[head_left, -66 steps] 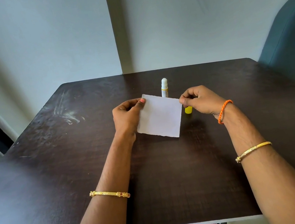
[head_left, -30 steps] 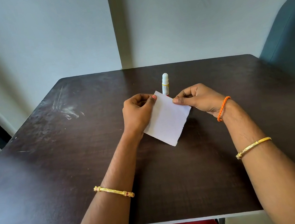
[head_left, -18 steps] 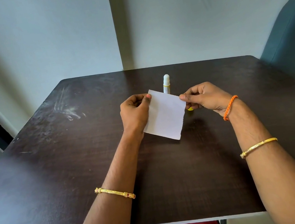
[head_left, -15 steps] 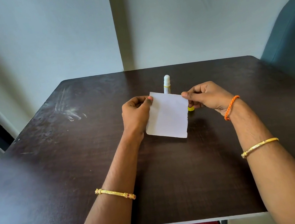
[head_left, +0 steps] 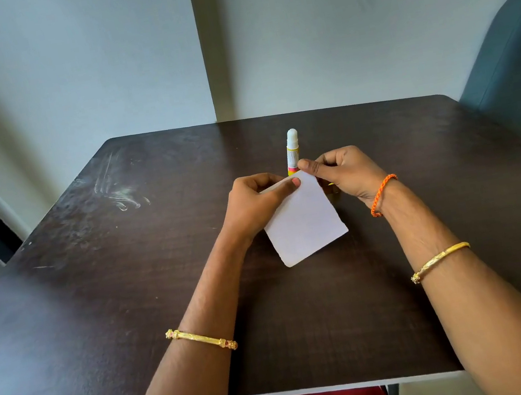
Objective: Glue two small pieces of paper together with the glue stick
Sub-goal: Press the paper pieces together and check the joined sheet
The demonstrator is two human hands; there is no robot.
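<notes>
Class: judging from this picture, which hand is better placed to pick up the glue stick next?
Probably the right hand: the upright glue stick stands just behind its fingers, while the left hand lies farther away.

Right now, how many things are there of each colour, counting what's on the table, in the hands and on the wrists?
White: 1, the paper, pinched by left hand and right hand
White and yellow: 1, the glue stick
Gold: 2, left bangle and right bangle
Orange: 1, the thread bracelet
Total: 5
</notes>
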